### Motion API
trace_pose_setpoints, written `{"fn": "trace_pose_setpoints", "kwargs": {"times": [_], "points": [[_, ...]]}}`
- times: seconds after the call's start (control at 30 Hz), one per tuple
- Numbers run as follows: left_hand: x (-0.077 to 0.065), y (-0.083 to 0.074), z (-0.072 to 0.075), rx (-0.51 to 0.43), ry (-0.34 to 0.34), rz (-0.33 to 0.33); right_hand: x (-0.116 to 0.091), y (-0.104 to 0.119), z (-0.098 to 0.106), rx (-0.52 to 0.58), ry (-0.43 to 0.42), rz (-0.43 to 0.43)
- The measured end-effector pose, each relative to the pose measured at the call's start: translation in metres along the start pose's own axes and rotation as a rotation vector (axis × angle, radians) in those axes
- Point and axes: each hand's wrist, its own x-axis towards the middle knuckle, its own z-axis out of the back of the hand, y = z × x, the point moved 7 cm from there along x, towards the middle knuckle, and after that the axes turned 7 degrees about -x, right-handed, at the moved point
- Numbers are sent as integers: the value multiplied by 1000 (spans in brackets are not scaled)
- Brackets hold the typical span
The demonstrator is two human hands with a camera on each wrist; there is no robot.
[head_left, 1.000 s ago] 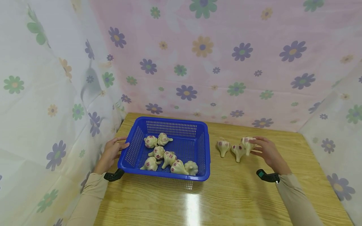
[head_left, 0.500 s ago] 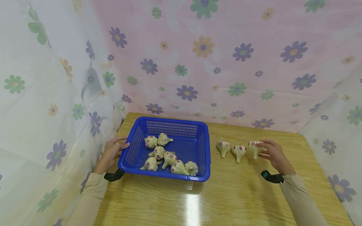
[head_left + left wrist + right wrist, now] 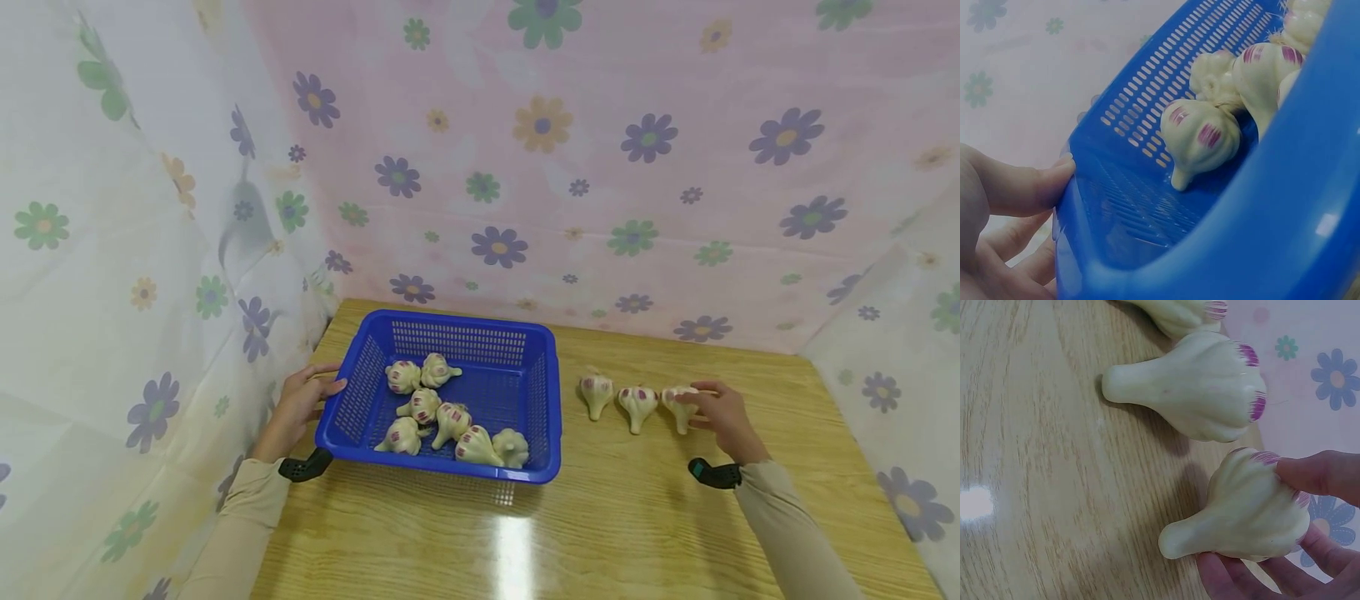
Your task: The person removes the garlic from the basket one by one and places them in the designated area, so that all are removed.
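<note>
I see the left hand [image 3: 299,407] pinching the rim of the blue basket [image 3: 420,464]. Well apart, the right hand [image 3: 724,418] pinches a garlic bulb [image 3: 1247,509] beside two other bulbs [image 3: 638,404]. A gentle grip, I think, better avoids knocking the nearest one.

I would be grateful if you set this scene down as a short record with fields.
Left hand: grips the blue basket by its left side
Right hand: holds the rightmost garlic bulb
In the basket: seven garlic bulbs
On the table: two garlic bulbs, left of the held one
Backdrop: flower-patterned sheet
</note>
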Motion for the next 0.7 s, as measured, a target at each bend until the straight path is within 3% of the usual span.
{"fn": "trace_pose_setpoints", "kwargs": {"times": [0.2, 0.33, 0.7], "points": [[-12, -10, -4, -2, 4, 4, 2, -1, -8, -63, 14, -5], [-4, -1, -1, 14, -22, 14, 1, 0, -9, -73, -2, -6], [13, 14, 7, 9, -15, -13, -1, 3, -8, -70, -4, -16]]}}
